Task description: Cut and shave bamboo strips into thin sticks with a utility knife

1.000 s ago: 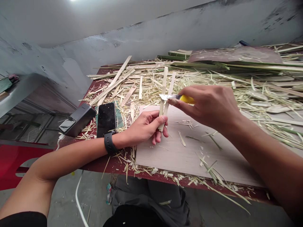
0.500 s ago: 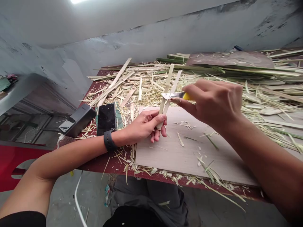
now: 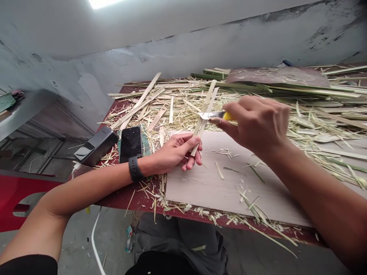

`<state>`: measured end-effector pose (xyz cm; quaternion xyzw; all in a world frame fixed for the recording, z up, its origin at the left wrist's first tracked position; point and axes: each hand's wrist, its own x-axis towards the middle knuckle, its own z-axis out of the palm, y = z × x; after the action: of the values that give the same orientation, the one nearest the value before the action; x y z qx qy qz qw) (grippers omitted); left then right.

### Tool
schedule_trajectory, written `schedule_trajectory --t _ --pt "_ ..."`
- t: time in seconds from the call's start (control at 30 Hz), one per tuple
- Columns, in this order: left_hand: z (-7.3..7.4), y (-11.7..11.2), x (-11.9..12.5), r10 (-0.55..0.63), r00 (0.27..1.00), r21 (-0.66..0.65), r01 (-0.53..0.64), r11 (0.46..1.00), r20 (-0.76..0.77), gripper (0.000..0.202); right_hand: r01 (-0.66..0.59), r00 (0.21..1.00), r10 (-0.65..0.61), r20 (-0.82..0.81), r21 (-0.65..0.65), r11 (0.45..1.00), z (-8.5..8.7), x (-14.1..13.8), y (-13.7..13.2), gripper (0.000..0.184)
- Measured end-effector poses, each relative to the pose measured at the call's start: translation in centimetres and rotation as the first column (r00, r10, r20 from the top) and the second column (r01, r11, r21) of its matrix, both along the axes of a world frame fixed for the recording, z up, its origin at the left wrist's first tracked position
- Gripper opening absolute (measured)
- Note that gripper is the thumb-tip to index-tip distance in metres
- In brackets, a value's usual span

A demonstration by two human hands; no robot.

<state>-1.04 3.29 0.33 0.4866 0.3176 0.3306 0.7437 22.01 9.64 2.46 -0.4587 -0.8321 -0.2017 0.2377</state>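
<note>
My left hand [image 3: 176,151] is closed round the lower end of a pale bamboo strip [image 3: 204,110], held upright and leaning right; the strip is split into two thin slats from the blade upward. My right hand [image 3: 255,122] grips a yellow-handled knife [image 3: 213,115], whose blade sits in the split about halfway up the strip. Both hands hover over a light wooden board [image 3: 226,183] lying on the dark red table [image 3: 126,196]. A black watch is on my left wrist.
Bamboo slats, green stalks and shavings [image 3: 286,99] litter the table's back and right. A black phone [image 3: 130,143] and a dark power bank [image 3: 96,147] lie left of my left hand. A white cable [image 3: 96,244] hangs below the table edge. A grey wall stands behind.
The bamboo strip has tilted further to the right and its two slats have come closer together at the top. Both hands keep their grip, almost in place.
</note>
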Motion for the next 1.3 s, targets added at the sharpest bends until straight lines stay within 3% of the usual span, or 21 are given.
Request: schedule_trajectory --t 0.13,0.23,0.4,0.63,0.73,1.0,1.2,1.3 --pt "0.1 -0.4 0.2 0.007 0.998 -0.008 -0.007 1.0 -0.065 0.026 -0.098 0.993 0.088 -0.082 -0.127 0.987 -0.7 -0.3 0.3 0.068" --pt "0.6 -0.7 0.4 -0.016 0.992 -0.012 0.014 1.0 -0.128 0.025 -0.226 0.973 0.203 -0.114 -0.256 0.94 -0.7 -0.1 0.3 0.063" --pt "0.8 -0.9 0.7 -0.015 0.97 0.05 0.027 0.998 -0.241 0.025 -0.311 0.95 0.293 -0.104 -0.304 0.9 -0.7 -0.4 -0.3 0.062" --pt "0.3 -1.4 0.6 -0.032 0.966 0.137 0.07 0.988 -0.258 0.025 -0.147 0.979 0.11 -0.173 -0.218 0.965 0.0 0.3 0.4 0.061" --pt "0.2 -1.4 0.5 -0.036 0.967 0.154 0.077 0.985 -0.253 0.026 -0.096 0.976 0.045 -0.212 -0.233 0.968 0.2 1.1 1.0 0.059" --pt "0.1 -1.4 0.5 -0.02 0.97 0.122 0.051 0.991 -0.244 0.023 -0.221 0.968 0.171 -0.184 -0.299 0.928 -0.3 -0.4 0.1 0.066" --pt "0.2 -1.4 0.4 -0.032 0.972 0.17 0.072 0.983 -0.232 0.025 -0.094 0.968 0.038 -0.247 -0.218 0.971 0.0 0.5 0.7 0.064" --pt "0.1 -1.5 0.4 -0.034 0.971 0.195 0.082 0.977 -0.238 0.026 -0.106 0.955 0.038 -0.293 -0.218 0.97 0.0 0.7 0.9 0.063"
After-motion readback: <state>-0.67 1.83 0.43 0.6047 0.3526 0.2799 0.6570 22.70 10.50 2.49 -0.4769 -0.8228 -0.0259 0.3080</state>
